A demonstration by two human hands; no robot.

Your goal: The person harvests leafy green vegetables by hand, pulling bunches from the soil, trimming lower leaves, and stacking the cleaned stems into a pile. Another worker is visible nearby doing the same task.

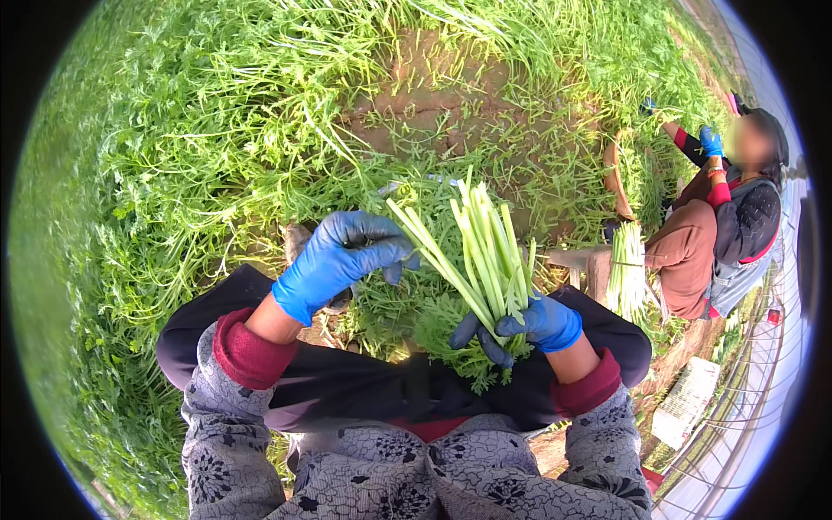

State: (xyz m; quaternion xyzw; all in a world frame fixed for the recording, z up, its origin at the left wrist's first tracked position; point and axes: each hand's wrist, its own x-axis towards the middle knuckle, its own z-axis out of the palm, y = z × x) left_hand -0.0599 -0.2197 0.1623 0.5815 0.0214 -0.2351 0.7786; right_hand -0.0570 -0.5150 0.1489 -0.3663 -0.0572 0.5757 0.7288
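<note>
My right hand (530,325), in a blue glove with darkened fingers, grips a bunch of leafy greens (487,247) that look like garland chrysanthemum. Their pale cut stems point up and away from me, while the lobed leaves (455,331) hang below the fist over my lap. Two or so stems splay out to the left of the bunch. Beside those stem ends is my left hand (357,253), also blue-gloved, its fingers bent. Whether anything is pinched between its fingertips is hidden.
Dense greens (162,149) grow to the left and ahead, around soil (448,97) with cut stubble. At right sits a co-worker (741,214) in blue gloves, near a tied bundle of stems (627,266) and an orange-brown curved rim (617,175). A white box (686,403) bears writing.
</note>
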